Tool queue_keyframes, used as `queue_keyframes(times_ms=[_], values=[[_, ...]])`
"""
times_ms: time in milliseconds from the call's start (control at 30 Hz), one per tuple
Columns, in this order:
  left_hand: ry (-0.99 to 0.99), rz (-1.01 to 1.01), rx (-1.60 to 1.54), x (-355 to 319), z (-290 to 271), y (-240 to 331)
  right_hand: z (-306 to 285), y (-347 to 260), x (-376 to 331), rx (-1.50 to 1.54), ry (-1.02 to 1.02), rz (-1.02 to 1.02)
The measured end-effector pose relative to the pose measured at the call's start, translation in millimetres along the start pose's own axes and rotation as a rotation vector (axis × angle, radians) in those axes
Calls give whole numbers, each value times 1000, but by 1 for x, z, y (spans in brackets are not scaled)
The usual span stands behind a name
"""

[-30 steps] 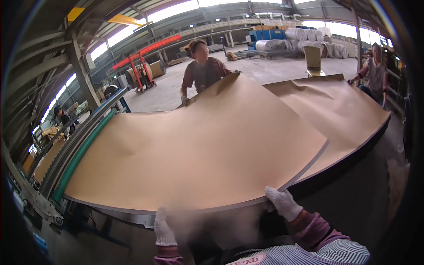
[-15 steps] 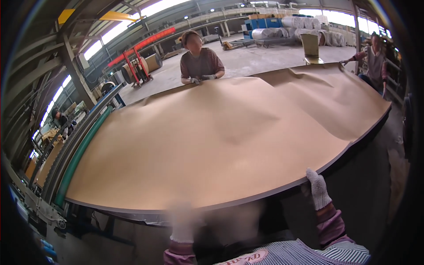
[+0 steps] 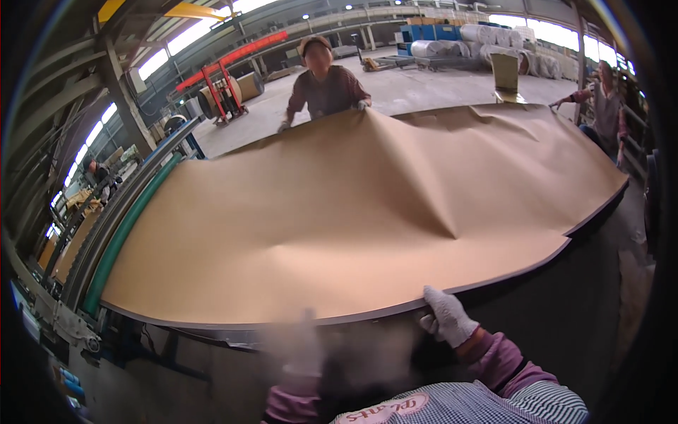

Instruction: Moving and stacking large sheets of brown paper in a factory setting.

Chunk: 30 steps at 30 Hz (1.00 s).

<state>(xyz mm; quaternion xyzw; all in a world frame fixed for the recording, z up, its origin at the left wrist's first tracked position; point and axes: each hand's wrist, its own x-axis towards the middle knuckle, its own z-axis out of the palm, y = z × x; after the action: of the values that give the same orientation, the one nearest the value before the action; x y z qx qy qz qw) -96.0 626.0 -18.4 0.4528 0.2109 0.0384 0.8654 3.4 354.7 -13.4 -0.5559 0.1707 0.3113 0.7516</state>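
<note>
A wide sheet of brown paper (image 3: 332, 212) stretches in front of me, creased and raised into ridges, with a thin grey edge along my side. My right hand (image 3: 450, 318), in a white knit glove, pinches that near edge with the fingers on top and the thumb below. By the same edge, further left, is my left hand (image 3: 295, 346), also gloved. It is smeared by motion and partly hidden by a blurred patch, so its fingers do not show clearly.
Left of the sheet runs a machine with a green roller (image 3: 131, 237). Across from me a co-worker (image 3: 328, 92) holds the far edge; another person (image 3: 604, 113) holds the right end. Behind are a red lifting frame (image 3: 219, 92) and wrapped rolls (image 3: 487, 35).
My right hand has moved left along the near edge. The co-worker opposite has spread both hands and lifted the far edge, and a sharp ridge has risen in the sheet.
</note>
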Motion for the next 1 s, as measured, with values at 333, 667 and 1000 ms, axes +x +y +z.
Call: queue_keyframes(times_ms=[333,667,1000], values=[[212,450,130,5,-67,-6,11,0,-33,160,-115,-62],[395,294,-71,-4,-83,79,54,21,0,115,-290,72],[776,443,346,8,-284,190,-9,-38,-16,-9,-124,143]])
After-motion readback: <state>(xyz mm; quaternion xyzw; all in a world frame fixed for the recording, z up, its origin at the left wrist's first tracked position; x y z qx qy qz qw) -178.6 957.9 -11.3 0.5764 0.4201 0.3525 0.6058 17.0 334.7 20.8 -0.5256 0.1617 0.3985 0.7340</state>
